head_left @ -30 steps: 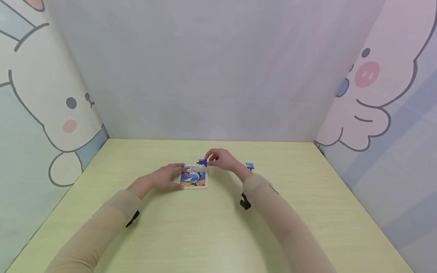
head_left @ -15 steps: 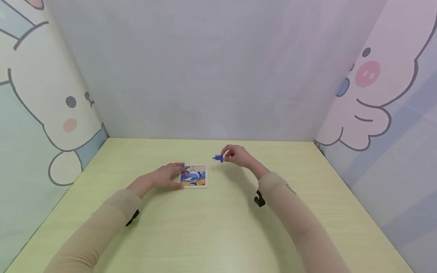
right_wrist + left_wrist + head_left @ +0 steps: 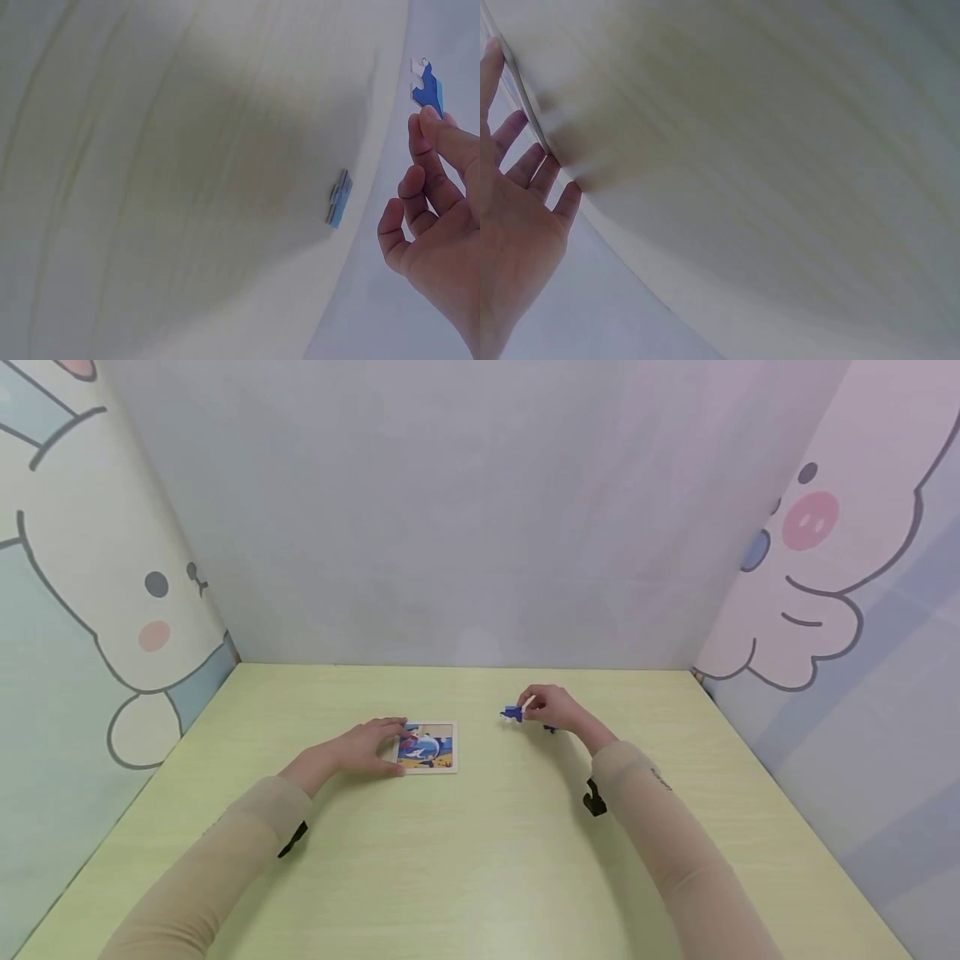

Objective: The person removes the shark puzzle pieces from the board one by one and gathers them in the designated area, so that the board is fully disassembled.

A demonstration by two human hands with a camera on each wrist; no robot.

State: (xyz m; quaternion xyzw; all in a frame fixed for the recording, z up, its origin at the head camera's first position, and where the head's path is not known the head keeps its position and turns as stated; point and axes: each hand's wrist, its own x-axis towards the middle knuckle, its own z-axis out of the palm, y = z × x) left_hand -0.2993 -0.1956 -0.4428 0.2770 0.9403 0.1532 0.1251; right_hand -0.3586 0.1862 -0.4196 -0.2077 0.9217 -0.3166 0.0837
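In the head view a small puzzle tray (image 3: 456, 748) with a light frame and a dolphin picture lies left of the table's middle; bare backing shows in its upper part. My left hand (image 3: 358, 748) rests at its left side, fingers on the upper left edge, thumb at the lower left corner. To the right of the tray, my right hand (image 3: 552, 706) pinches a blue and white puzzle piece (image 3: 512, 713) between thumb and fingertips, held above the table in the right wrist view. Another blue piece (image 3: 340, 199) lies on the table below that hand, partly hidden in the head view.
The pale yellow-green table (image 3: 420, 860) meets a grey back wall (image 3: 465, 527), with cartoon-printed side walls at left and right. Dark wrist straps (image 3: 595, 798) show under both sleeves.
My right hand has moved right, away from the tray, carrying the pinched piece from the tray's upper right corner. The left hand has stayed on the tray.
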